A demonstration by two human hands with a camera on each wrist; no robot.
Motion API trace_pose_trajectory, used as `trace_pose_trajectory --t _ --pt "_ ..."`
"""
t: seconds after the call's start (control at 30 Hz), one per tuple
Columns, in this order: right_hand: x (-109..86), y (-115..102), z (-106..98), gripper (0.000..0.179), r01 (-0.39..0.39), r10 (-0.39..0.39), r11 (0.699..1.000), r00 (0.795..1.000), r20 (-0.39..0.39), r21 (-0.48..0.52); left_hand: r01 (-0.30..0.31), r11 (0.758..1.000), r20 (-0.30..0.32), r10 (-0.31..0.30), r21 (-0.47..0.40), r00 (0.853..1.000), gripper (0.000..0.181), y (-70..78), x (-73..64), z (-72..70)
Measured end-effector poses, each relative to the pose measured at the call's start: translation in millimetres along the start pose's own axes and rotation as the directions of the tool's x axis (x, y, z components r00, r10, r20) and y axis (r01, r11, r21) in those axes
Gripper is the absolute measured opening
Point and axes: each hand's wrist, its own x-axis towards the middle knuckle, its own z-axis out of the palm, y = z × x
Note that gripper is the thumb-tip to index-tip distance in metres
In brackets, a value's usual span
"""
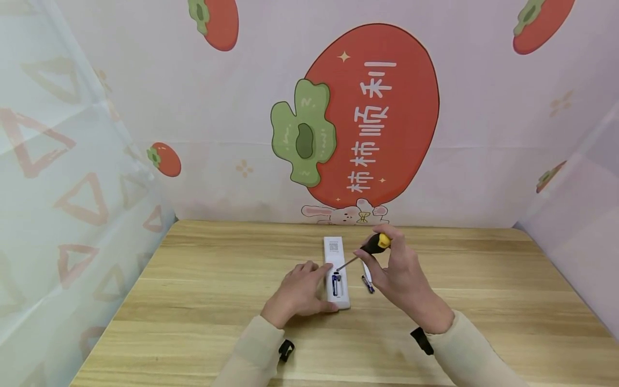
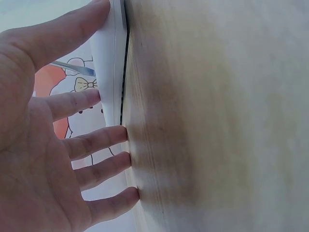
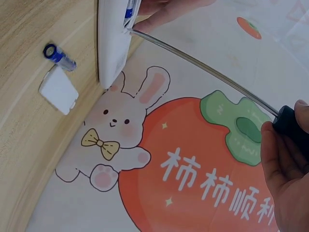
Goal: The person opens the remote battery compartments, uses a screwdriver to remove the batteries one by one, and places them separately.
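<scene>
A slim white remote control (image 1: 333,255) lies back up on the table, its battery bay uncovered with a blue-and-silver battery (image 1: 335,285) inside. My left hand (image 1: 302,290) touches its left side with index finger and thumb; in the left wrist view the fingers (image 2: 99,140) are spread and fairly straight. A black-and-yellow screwdriver (image 1: 376,243) is held in my right hand (image 1: 403,277), thumb and fingers round the handle. Its metal shaft (image 3: 203,65) slants down, and the tip meets the far end of the bay. Whether the tip touches the battery, I cannot tell.
Right of the remote control lie a loose blue battery (image 3: 60,57) and a small white battery cover (image 3: 60,90). The wooden table (image 1: 217,279) ends at a printed cloth backdrop (image 1: 232,183). Black straps (image 1: 286,350) show near both wrists.
</scene>
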Motion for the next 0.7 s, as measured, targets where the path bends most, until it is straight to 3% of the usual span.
trace_pose_trajectory --t 0.33,0.7 --pt "1.8 -1.2 -1.4 0.051 0.031 -0.031 0.999 0.999 -0.01 0.02 -0.007 1.0 -0.001 0.007 0.007 1.0 0.09 -0.7 0.9 0.5" --pt "4.1 -1.1 -1.8 0.052 0.034 -0.036 0.998 0.999 0.04 0.055 0.004 1.0 0.003 -0.004 0.004 1.0 0.091 -1.7 2.5 1.7"
